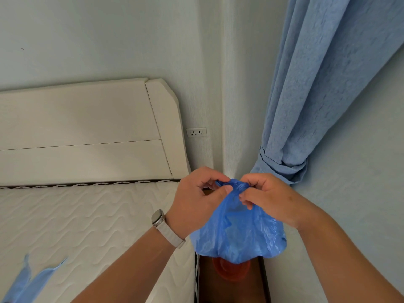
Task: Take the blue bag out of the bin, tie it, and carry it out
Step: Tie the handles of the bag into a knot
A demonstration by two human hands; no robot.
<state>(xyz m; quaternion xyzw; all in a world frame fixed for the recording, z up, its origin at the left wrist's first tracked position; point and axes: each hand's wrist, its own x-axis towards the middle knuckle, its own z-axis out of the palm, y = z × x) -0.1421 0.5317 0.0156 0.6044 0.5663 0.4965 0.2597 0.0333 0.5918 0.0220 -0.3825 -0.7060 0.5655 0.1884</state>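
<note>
A blue plastic bag (238,235) hangs in the air in front of me, full and rounded at the bottom. Its gathered top is pinched between both hands. My left hand (194,204), with a watch on the wrist, grips the left part of the bag's neck. My right hand (269,197) grips the right part, fingers curled around the twisted plastic. Directly below the bag, a small red bin (231,271) stands on the dark wooden floor; the bag hides most of it.
A bed with a quilted white mattress (91,226) and white headboard (87,132) fills the left. Another blue bag (28,283) lies on the mattress at lower left. A tied-back blue curtain (323,95) hangs at right. A wall socket (196,132) sits beside the headboard.
</note>
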